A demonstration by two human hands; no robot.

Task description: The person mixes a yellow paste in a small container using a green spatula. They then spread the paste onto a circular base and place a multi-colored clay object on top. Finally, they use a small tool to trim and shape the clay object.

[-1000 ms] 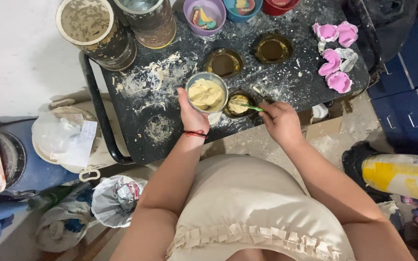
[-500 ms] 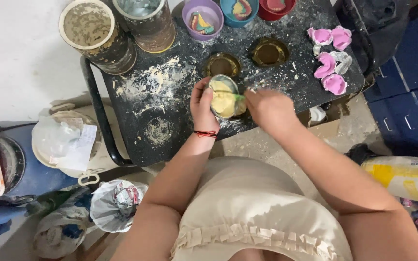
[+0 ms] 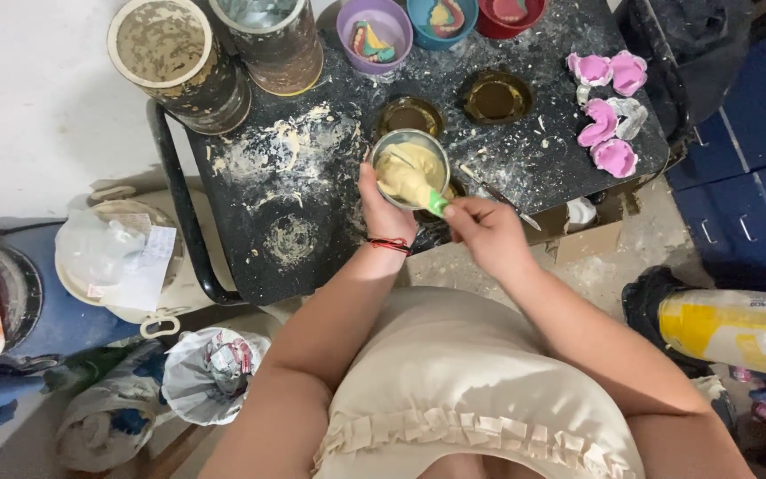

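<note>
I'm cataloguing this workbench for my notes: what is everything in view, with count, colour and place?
small round mixing bowl of pale yellow paste: 1, grey, table centre, held
green-handled spatula: 1, in the paste
dusty black table: 1, centre
tall splattered round canisters: 2, table's far left
small plastic cups: 3, purple, blue, red, far edge
round brass rings: 2, mid-table
pink dental casts: about 4, table's right
yellow-and-white sack: 1, floor right
left hand: grips bowl
right hand: holds spatula

1 camera, worn on the person's head, looks almost straight down. The person's lap fills the lower centre of the frame, the dark, powder-strewn table (image 3: 312, 204) spans the upper half, near the lens, and the floor clutter lies along both side edges.
</note>
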